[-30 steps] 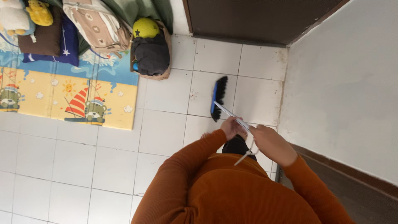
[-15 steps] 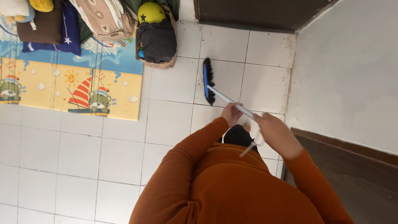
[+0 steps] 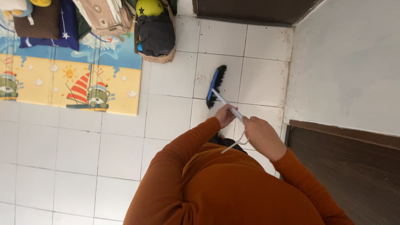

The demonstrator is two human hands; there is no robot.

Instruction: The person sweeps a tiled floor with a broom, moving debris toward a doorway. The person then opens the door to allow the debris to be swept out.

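Both my hands are on the broom handle (image 3: 231, 109) right now: my left hand (image 3: 225, 115) wrapped around it lower down, nearer the head, my right hand (image 3: 260, 134) closed on it higher up, just beside the left, with a white hanging loop (image 3: 237, 143) dangling off the top end. The broom head (image 3: 215, 86), blue back with black bristles, sits on the white tile floor (image 3: 171, 116) ahead of me, close to the corner where the grey wall (image 3: 346, 62) meets the dark door (image 3: 250, 10). To do this well, I reckon I want the bristles flat to the tile, short pulls toward me, and the lower hand steering while the upper one pivots. There's a faint smudge on the tile just left of the head, worth catching. Over to the left, a dark bag (image 3: 155, 35) stands against the edge of the play mat (image 3: 71, 79), with something round and yellow-green (image 3: 149, 8) sitting at its top; I can't tell what else is in it. A beige patterned backpack (image 3: 106, 16) lies on the mat, contents hidden
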